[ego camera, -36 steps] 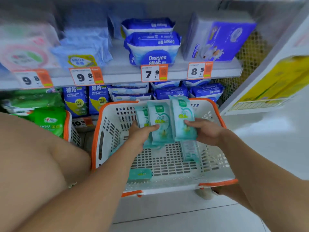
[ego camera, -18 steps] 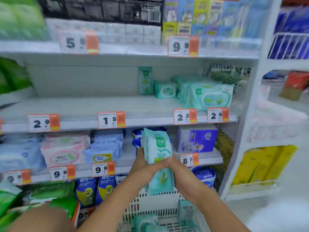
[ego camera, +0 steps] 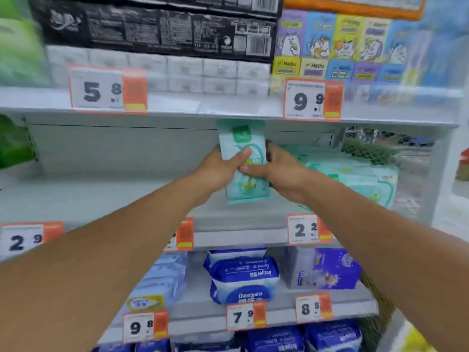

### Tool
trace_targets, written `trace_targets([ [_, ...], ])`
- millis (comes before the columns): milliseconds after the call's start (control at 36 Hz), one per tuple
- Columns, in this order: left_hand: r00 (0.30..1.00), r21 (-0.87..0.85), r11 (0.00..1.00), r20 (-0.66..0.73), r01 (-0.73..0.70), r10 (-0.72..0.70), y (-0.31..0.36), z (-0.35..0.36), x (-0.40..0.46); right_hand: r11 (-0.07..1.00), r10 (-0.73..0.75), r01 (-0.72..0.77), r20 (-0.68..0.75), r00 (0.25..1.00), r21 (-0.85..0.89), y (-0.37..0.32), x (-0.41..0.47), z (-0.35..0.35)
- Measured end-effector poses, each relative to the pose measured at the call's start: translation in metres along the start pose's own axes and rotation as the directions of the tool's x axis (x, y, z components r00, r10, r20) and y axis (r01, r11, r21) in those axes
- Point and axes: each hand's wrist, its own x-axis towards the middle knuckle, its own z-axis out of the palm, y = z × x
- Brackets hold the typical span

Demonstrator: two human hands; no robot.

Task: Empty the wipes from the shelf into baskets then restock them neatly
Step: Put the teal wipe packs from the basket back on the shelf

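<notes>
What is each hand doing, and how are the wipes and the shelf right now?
Left hand: grips the pack from its left side.
Right hand: grips the same pack from its right side.
Mint-green plastic wipes pack: upright, held over the shelf.
Pale grey metal middle shelf: bare on its left part.
Stacked mint-green wipes packs: lying on the shelf's right end.

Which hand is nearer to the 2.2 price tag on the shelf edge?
Right. The right hand grips the teal wipes pack up and slightly left of the 2.2 price tag; the left hand, on the pack's other side, is farther left.
</notes>
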Motion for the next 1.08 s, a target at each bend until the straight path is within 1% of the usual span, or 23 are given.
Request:
trace_targets([
  [111,0.999,0.064,0.997,-0.017,0.051,-0.05,-0.037,-0.009,0.069,0.999,0.0,-0.002,-0.04,0.999,-0.044,0.039,0.074,-0.011],
  [167,0.997,0.088,0.993,0.021,0.073,-0.076,-0.056,-0.013,0.097,0.996,-0.007,0.0,-0.075,0.997,-0.094,0.056,0.105,-0.015],
  [250,0.987,0.143,0.984,0.099,0.108,-0.123,-0.078,-0.016,0.121,0.956,-0.007,-0.035,-0.143,0.99,-0.29,0.081,0.144,-0.02],
  [278,0.983,0.174,0.979,0.133,0.103,-0.127,-0.084,-0.017,0.123,0.916,-0.02,-0.051,-0.171,0.985,-0.398,0.088,0.154,-0.022],
  [333,0.978,0.259,0.963,0.175,0.069,-0.117,-0.095,-0.018,0.125,0.773,-0.058,-0.071,-0.182,0.982,-0.63,0.094,0.166,-0.023],
  [389,0.982,0.315,0.948,0.157,0.051,-0.105,-0.109,-0.019,0.124,0.606,-0.057,-0.081,-0.145,0.988,-0.791,0.095,0.17,-0.02],
  [417,0.984,0.323,0.945,0.146,0.049,-0.1,-0.117,-0.021,0.124,0.548,-0.056,-0.091,-0.146,0.988,-0.831,0.095,0.172,-0.019],
  [444,0.987,0.343,0.937,0.11,0.07,-0.114,-0.125,-0.023,0.126,0.538,-0.064,-0.105,-0.165,0.984,-0.836,0.096,0.173,-0.018],
  [472,0.988,0.363,0.927,0.082,0.092,-0.131,-0.13,-0.025,0.129,0.564,-0.059,-0.132,-0.199,0.978,-0.816,0.098,0.176,-0.016],
  [528,0.984,0.365,0.92,0.044,0.146,-0.174,-0.133,-0.028,0.135,0.675,-0.02,-0.185,-0.269,0.963,-0.714,0.1,0.179,-0.014],
  [583,0.974,0.412,0.887,-0.005,0.209,-0.228,-0.132,-0.027,0.144,0.742,0.045,-0.245,-0.318,0.947,-0.624,0.099,0.179,-0.013],
  [694,0.953,0.489,0.837,0.037,0.246,-0.302,-0.117,-0.02,0.152,0.712,0.106,-0.321,-0.356,0.928,-0.624,0.094,0.18,-0.015],
  [750,0.942,0.483,0.83,0.033,0.278,-0.335,-0.115,-0.017,0.148,0.743,0.13,-0.339,-0.371,0.919,-0.577,0.088,0.177,-0.017],
  [833,0.936,0.528,0.792,-0.011,0.305,-0.353,-0.12,-0.012,0.143,0.759,0.106,-0.326,-0.387,0.916,-0.563,0.08,0.17,-0.021],
  [917,0.917,0.585,0.725,-0.085,0.363,-0.391,-0.122,-0.009,0.139,0.726,0.098,-0.321,-0.371,0.923,-0.608,0.078,0.166,-0.025],
  [972,0.902,0.609,0.687,-0.119,0.397,-0.415,-0.115,-0.009,0.131,0.711,0.079,-0.303,-0.357,0.931,-0.634,0.076,0.161,-0.027],
  [1028,0.895,0.59,0.689,-0.148,0.422,-0.421,-0.1,-0.011,0.117,0.658,0.031,-0.28,-0.347,0.937,-0.699,0.074,0.148,-0.029],
  [1056,0.904,0.585,0.699,-0.163,0.411,-0.395,-0.09,-0.012,0.107,0.638,-0.026,-0.244,-0.337,0.941,-0.731,0.072,0.134,-0.029],
  [1083,0.929,0.603,0.711,-0.177,0.363,-0.324,-0.081,-0.013,0.096,0.635,-0.107,-0.189,-0.328,0.938,-0.749,0.07,0.116,-0.028],
])
